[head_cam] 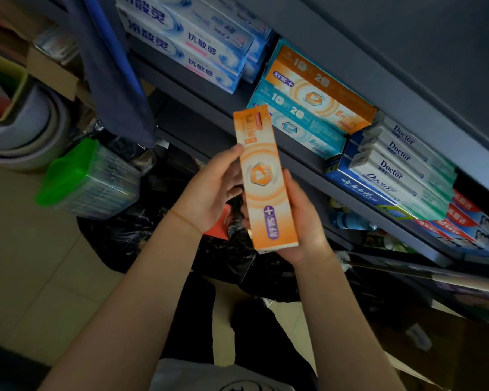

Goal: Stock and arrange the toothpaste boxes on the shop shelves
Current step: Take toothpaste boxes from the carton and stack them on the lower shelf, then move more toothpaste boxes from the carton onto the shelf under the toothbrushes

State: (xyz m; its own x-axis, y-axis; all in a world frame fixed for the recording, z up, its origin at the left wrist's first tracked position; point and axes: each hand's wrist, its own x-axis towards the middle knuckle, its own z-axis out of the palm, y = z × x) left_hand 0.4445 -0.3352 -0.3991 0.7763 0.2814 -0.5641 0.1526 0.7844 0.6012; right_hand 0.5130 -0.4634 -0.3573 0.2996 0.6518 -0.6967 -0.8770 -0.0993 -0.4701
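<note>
An orange toothpaste box (263,179) stands nearly upright in front of me, held in both hands. My left hand (209,193) grips its left edge near the middle. My right hand (305,218) cups its lower right side and bottom end. Behind it, on the dark shelf (198,88), lie a matching orange box (319,88) on a teal box (299,125). White-and-blue boxes (192,38) are stacked to their left. White "Doctor" boxes (401,165) sit on a blue box to the right, with red boxes (469,224) further right.
A black plastic bag (237,249) with a red box (220,221) in it lies on the floor below my hands. A green-lidded clear container (88,179) stands at left, beside stacked basins (23,122). Lower shelves hold more goods. Cardboard (424,348) is at lower right.
</note>
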